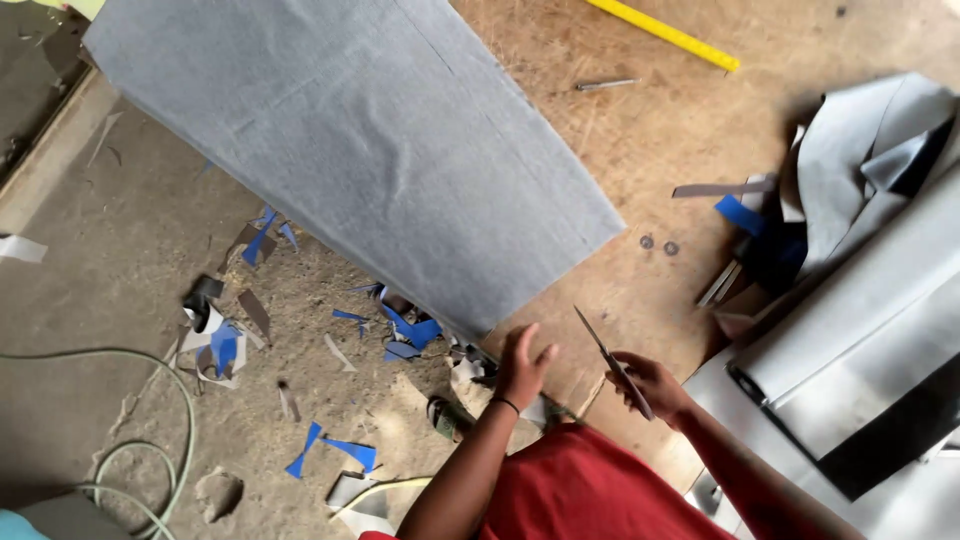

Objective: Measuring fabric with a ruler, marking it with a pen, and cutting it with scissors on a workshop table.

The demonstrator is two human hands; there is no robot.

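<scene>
A large grey sheet (370, 140) lies on a wooden worktable (690, 140) and hangs over its left edge. My left hand (522, 368) rests at the table edge just below the sheet's near corner, fingers spread, holding nothing; a dark band is on its wrist. My right hand (652, 385) grips a thin knife blade (610, 358) that points up and left toward the sheet's corner. My red shirt (590, 490) fills the bottom middle.
Grey and black sheet rolls (870, 300) pile at the right. A yellow ruler (665, 33), a metal rod (606, 85) and two small washers (658, 245) lie on the table. Blue and grey offcuts (330, 445) and a pale hose (150, 420) litter the floor at left.
</scene>
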